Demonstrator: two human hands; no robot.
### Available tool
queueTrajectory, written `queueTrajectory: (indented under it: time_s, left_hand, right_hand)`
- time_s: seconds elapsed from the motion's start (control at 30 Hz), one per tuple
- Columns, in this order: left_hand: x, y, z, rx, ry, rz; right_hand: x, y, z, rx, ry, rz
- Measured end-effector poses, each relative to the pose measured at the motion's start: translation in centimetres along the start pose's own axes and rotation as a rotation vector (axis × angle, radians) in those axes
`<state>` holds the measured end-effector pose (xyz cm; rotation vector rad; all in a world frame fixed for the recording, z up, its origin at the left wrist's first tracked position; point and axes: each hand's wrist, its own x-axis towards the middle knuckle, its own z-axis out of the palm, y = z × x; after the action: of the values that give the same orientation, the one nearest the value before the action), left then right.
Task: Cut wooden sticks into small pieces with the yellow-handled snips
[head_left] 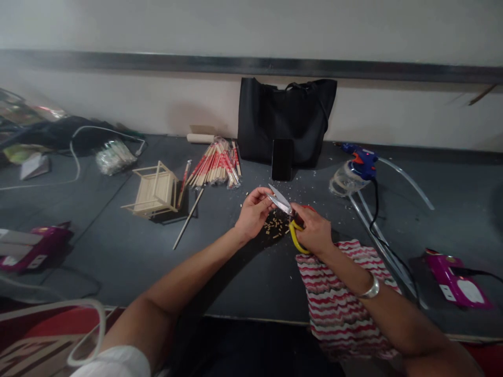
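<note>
Holding out both forearms (196,267), gripping scissors (285,207) in front of a black bag (271,112)

Wearing a white sleeve (113,361) on the left arm and a silver bracelet (371,287) on the right. Clasping the red and yellow handles (295,241) firmly in the right hand (314,228), parting the blades straight in front of the bag. Curling the fingers of the left hand (255,212) toward the thumb, right at the blades; being unable to tell whether anything is pinched there. Showing small tan bits (277,225) strewn on the dark table (118,262), nearer than the bag and beneath the hands.

Seeing a black phone (282,159) standing upright just in front of the bag, and wrapped chopsticks (216,162) lying just left of it. Spotting a small wooden chair (157,191) farther left of the bag, with a loose stick (188,219) lying nearer, between chair and hands.

Finding a blue glue gun (361,161) and a clear jar (341,180) right of the bag, with long glue sticks (365,220) lying nearer. Noticing a striped cloth (341,314) under the right forearm, in front of the bag and to its right, and a purple box (458,280) farther right.
</note>
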<state>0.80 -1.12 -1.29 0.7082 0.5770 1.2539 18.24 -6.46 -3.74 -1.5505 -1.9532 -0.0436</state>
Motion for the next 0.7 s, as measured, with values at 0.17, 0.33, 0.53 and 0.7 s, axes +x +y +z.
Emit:
queueTrajectory:
  time_s: [0.17,0.33,0.53,0.7]
  left_hand:
    - [-0.13,-0.32,-0.04,-0.031,-0.046,0.042]
    - [-0.3,-0.26,0.25,0.012,-0.025,0.046]
    - [-0.37,-0.06,0.47,0.009,-0.022,0.03]
    - [-0.38,0.04,0.48,0.006,-0.017,-0.006]
  right_hand:
    - [-0.02,-0.02,0.01,-0.003,-0.005,0.008]
    - [-0.08,-0.05,-0.06,-0.008,-0.026,0.027]
    - [-0.21,0.06,0.11,0.008,-0.014,0.013]
    - [-0.35,0.18,0.3,0.027,-0.044,0.031]
